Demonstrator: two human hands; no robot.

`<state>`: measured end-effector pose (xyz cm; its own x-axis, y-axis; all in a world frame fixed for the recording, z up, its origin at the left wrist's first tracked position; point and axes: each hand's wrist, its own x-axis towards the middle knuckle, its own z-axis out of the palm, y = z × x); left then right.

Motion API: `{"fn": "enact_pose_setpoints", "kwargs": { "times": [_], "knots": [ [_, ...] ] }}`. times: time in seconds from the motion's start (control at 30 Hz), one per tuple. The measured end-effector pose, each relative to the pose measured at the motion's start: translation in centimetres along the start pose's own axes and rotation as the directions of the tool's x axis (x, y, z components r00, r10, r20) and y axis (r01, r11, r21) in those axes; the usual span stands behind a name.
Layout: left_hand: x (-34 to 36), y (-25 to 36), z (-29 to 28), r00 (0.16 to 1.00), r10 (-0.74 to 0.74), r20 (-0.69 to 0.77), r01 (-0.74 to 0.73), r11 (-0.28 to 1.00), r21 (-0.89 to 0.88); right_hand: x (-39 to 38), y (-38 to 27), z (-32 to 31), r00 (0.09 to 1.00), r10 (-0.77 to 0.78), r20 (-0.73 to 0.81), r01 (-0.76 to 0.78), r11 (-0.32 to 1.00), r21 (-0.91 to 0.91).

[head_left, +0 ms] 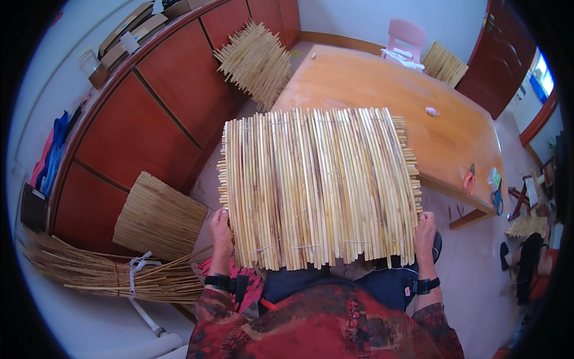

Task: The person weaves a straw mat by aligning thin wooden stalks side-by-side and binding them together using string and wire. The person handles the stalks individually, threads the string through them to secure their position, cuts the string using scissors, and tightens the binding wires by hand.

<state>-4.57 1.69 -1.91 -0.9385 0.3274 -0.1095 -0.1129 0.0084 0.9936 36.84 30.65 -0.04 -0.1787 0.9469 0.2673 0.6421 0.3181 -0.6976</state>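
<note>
A panel of straw-coloured stalks is held up in front of me, its front layer running up and down. Ends of a crosswise layer stick out along both sides. Thin ties show near its top and bottom edges. My left hand is closed on the panel's lower left edge, and my right hand grips the lower right edge. The fingers behind the panel are hidden on both sides. The panel's upper part overlaps the near edge of the wooden table.
On the table lie red-handled pliers, blue-handled scissors and a small whitish lump. Other stalk panels lean by the red cabinet. A tied bundle of stalks lies left. A pink chair stands behind; another person sits far right.
</note>
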Motion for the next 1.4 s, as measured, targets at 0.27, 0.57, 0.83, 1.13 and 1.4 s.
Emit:
{"fn": "enact_pose_setpoints", "kwargs": {
  "times": [0.27, 0.57, 0.83, 1.13, 1.4],
  "knots": [
    [-0.1, 0.9, -1.0, 0.979, -0.137, 0.151, 0.152, 0.984, -0.095, 0.0, -0.3, -0.3, 0.999, 0.027, 0.035, -0.027, 1.0, 0.002],
    [0.0, 3.1, -2.0, 0.859, -0.331, 0.391, 0.422, 0.89, -0.172, 0.1, 0.6, 0.1, 0.999, -0.025, 0.047, 0.026, 0.999, -0.027],
    [-0.4, 3.5, -0.8, 0.863, -0.321, 0.39, 0.413, 0.893, -0.178, 0.5, 1.7, 0.3, 0.997, -0.041, 0.067, 0.046, 0.996, -0.072],
    [1.3, 3.2, -1.1, 0.856, -0.285, 0.432, 0.351, 0.933, -0.08, 0.4, 1.0, -0.1, 0.999, -0.025, 0.027, 0.028, 0.993, -0.111],
    [9.6, 6.1, 1.1, 0.895, -0.291, 0.337, 0.318, 0.948, -0.025, 0.0, 0.1, 0.1, 0.999, 0.045, 0.024, -0.044, 0.998, -0.053]
  ]
}}
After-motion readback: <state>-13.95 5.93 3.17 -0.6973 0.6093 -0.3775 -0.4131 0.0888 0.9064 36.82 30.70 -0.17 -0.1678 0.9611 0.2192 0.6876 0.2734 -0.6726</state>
